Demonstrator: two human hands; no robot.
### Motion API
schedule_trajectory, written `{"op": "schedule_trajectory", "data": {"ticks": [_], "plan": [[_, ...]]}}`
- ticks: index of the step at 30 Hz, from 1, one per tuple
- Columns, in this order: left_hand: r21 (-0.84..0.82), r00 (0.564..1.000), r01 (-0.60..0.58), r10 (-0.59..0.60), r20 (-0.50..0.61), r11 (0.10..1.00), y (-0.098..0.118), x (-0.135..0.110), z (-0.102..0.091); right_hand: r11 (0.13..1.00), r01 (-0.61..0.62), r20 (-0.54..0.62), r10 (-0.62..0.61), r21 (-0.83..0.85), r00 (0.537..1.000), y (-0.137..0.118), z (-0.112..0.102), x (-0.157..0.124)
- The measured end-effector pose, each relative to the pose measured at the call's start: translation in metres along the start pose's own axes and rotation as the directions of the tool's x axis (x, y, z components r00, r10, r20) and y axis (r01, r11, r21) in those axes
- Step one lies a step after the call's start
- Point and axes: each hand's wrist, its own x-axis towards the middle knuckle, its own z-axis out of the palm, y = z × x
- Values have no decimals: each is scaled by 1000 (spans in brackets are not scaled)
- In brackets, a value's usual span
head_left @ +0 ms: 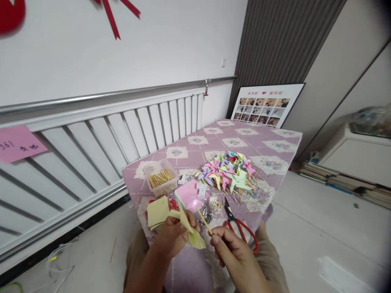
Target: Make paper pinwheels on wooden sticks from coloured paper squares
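Observation:
A folded yellow paper pinwheel [195, 239] is pinched in the fingers of my left hand [175, 234], above the near part of the table. Just to the right, my right hand [233, 252] grips a thin wooden stick [204, 221], its free end pointing up and left towards the paper. Stick and pinwheel appear apart. Behind my hands lie a heap of small metal pins or fasteners [206, 215] and a small clear cup [215, 204] with short pale pieces. Red-handled scissors [241, 228] lie beyond my right hand, blades pointing away.
A plastic box of wooden sticks [161, 178], a stack of yellow paper squares [158, 212] and pink paper sheets [190, 194] stand on the left. Several finished pinwheels [227, 173] are piled farther back on the flowered tablecloth [207, 142]. A white radiator [137, 126] runs along the left.

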Motion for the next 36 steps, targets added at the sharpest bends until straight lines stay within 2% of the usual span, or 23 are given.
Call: {"op": "schedule_trajectory", "data": {"ticks": [5, 9, 13, 17, 26, 36], "plan": [[35, 999, 1, -3, 48, 999, -8, 4, 13, 999, 28, -22, -28, -29, 999, -9, -2, -13], [73, 999, 31, -32, 10, 997, -8, 2, 18, 998, 50, 14, -49, -24, 999, -15, -1, -19], [61, 998, -20, 16, 65, 998, -5, 0, 20, 999, 46, 48, -46, 1, 998, -17, 2, -23], [73, 996, -11, 5, 93, 997, -3, -1, 20, 999, 39, 97, -40, 11, 994, -16, 6, -24], [117, 999, -44, 45, -3, 992, -3, -6, 16, 998, 56, 143, -53, -21, 988, -21, 10, -27], [173, 996, -34, 47, -73, 984, 4, -10, 22, 994, 105, 147, -103, -8, 984, -11, 13, -28]]}}
